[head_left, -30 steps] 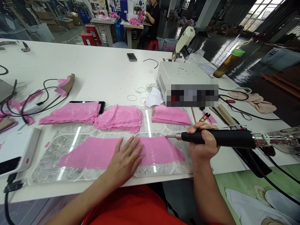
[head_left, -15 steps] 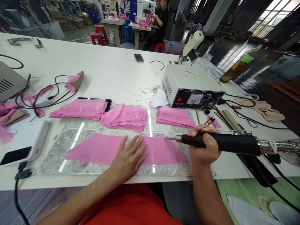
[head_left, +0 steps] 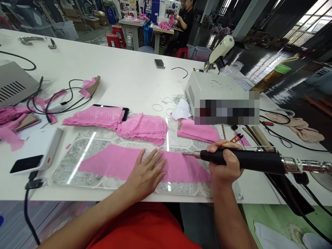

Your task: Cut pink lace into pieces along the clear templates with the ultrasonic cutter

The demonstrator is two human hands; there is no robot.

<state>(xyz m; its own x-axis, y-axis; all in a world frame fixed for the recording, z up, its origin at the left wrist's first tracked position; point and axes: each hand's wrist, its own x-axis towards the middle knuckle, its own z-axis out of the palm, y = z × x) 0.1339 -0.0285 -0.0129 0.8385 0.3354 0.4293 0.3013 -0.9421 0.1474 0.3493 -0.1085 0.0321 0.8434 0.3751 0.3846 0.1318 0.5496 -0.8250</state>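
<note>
Left hand (head_left: 147, 173): flat, fingers spread, pressing cloth (head_left: 109, 160); grasping nothing. Right hand (head_left: 225, 162): closed around wand (head_left: 249, 160).
Cloth: beneath left hand, reaching to right hand, on mat (head_left: 62, 171).
Change: wand tip (head_left: 186, 153) shifted along cloth's far edge, nearer left hand; suggests work advancing leftward.
Lace (head_left: 142, 128): beyond left hand.

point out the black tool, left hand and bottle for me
Black tool (head_left: 255, 161), head view, on its handle
Left hand (head_left: 146, 174), head view, on its back
Bottle (head_left: 268, 79), head view, on its brown body
</note>
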